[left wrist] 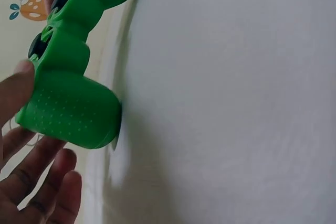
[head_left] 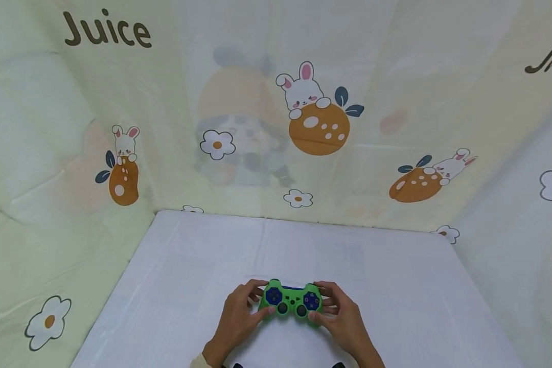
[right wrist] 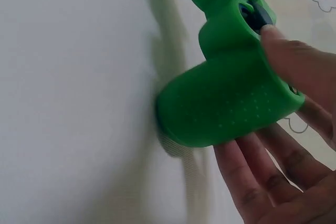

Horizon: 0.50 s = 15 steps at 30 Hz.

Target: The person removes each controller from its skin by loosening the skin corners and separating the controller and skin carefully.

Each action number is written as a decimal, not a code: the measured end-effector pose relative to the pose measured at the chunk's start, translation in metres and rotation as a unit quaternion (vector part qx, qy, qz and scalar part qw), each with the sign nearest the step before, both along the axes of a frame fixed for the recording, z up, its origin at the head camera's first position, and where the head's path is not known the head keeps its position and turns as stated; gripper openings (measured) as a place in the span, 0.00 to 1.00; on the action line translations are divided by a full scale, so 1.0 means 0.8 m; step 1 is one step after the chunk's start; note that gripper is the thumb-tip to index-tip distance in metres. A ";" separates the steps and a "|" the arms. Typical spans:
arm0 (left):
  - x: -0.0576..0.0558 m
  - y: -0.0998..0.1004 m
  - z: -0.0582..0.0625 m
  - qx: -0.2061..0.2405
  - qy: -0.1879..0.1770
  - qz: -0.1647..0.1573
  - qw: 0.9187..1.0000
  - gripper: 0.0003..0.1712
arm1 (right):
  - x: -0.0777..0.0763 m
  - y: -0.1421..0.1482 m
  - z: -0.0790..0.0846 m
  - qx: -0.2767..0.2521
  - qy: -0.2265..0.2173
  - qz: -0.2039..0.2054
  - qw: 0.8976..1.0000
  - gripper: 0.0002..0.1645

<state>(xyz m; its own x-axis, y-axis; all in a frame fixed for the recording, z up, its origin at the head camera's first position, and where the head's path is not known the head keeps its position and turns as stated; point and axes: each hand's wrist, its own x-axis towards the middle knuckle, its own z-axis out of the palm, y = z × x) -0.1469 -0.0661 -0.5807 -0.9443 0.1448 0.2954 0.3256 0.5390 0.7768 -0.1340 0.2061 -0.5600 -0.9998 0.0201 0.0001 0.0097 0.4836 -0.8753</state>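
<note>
A green game controller [head_left: 292, 295] with dark blue button areas and two black thumbsticks is held between both hands, low over the white table. At its left end, my left hand [head_left: 240, 313] grips it with the thumb on the front and fingers at the far edge. My right hand [head_left: 345, 318] grips the other end the same way, its thumb near the right thumbstick. In the left wrist view the dotted grip of the controller [left wrist: 73, 108] shows close to the table surface. The right wrist view has the thumb against a thumbstick of the controller [right wrist: 226, 93].
The white-covered table [head_left: 188, 266] spreads around the hands. Behind it hangs a pale curtain [head_left: 253, 168] printed with rabbits, oranges and flowers, and similar cloth [head_left: 23, 245] closes off the left side. Two small dark objects show at the bottom edge of the head view.
</note>
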 end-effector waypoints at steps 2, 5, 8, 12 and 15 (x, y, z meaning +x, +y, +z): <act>-0.002 -0.001 0.001 0.005 -0.003 -0.011 1.000 0.32 | -0.002 0.002 0.003 0.000 -0.009 0.006 1.000 0.40; -0.005 -0.003 0.002 0.011 -0.004 -0.026 1.000 0.31 | -0.005 0.004 0.008 -0.003 -0.022 0.017 1.000 0.37; -0.009 -0.006 0.004 0.013 -0.006 -0.044 0.999 0.31 | -0.007 0.007 0.014 -0.008 -0.035 0.030 0.999 0.35; -0.013 -0.008 0.007 0.019 -0.018 -0.070 0.997 0.30 | -0.011 0.011 0.019 -0.007 -0.054 0.055 0.997 0.32; -0.015 -0.009 0.011 0.020 -0.031 -0.086 0.996 0.29 | -0.013 0.014 0.020 -0.004 -0.068 0.072 0.995 0.32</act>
